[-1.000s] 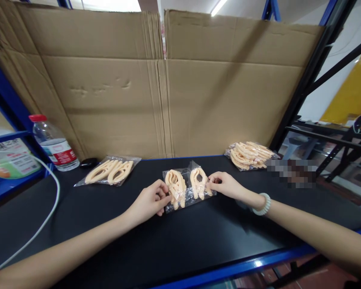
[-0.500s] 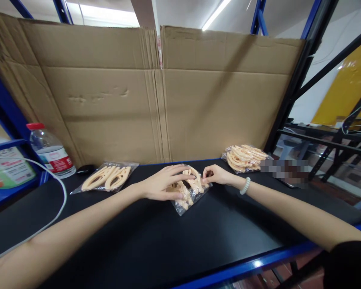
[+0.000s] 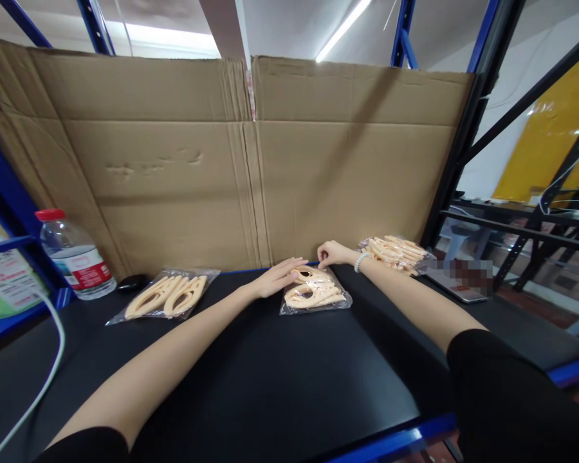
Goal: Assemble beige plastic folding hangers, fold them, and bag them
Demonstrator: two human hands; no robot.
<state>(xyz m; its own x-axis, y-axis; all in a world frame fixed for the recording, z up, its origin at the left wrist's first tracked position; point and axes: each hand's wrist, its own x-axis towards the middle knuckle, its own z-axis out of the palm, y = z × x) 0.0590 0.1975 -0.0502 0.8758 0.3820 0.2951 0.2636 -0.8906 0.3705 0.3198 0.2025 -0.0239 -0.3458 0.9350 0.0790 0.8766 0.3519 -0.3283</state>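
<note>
A clear plastic bag holding pale, cream-coloured oval frame-like pieces lies flat on the black tabletop. My left hand rests at its left side, fingers stretched out and touching the bag's upper left edge. At the far edge of the same bag is my right hand, its thumb and fingertips pinched together on what looks like the plastic. The fingertips partly hide that edge.
To the left lies another bag of similar pieces, with a black mouse-like object and a water bottle beyond it. A fuller bag sits at the back right, beside a flat device. Cardboard walls the back.
The bag has turned and lies straighter, its pieces closer together. My left hand has slid off its top to the left edge. My right hand has moved away to the far edge.
</note>
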